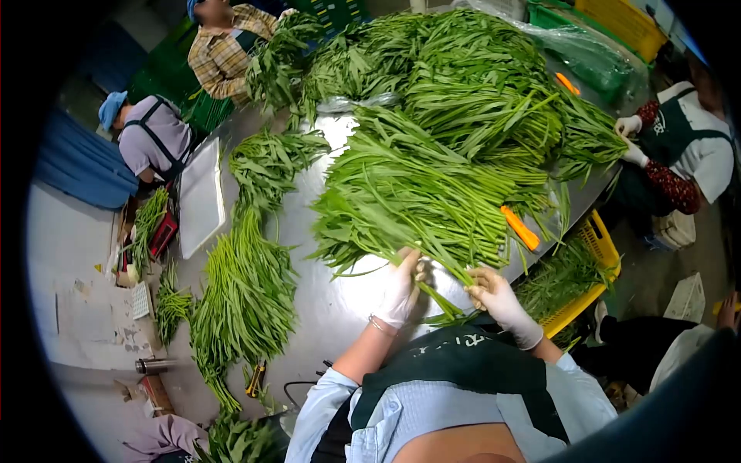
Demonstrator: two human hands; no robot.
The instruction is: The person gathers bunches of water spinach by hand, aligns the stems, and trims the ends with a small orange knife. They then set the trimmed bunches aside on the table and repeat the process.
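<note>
White gloves cover both of my hands, low over the near edge of the metal table [363, 297]. My left hand [403, 289] is closed on leafy green stalks that look like water spinach [441, 302]. Opposite it, my right hand [500, 301] pinches stalk ends between thumb and fingers. Just beyond my hands lies a large heap of the same greens [409, 189], cut ends toward the right. An orange-handled tool [520, 228], probably a knife, rests beside those ends.
More greens lie in a bunch [243, 282] at left, near a yellow-black cutter [255, 380]. A yellow crate [606, 239] with leaves stands right, below the table edge. Co-workers stand around: one in plaid [224, 54], another's gloved hands [631, 139] gripping greens. Another orange tool [567, 83] lies behind.
</note>
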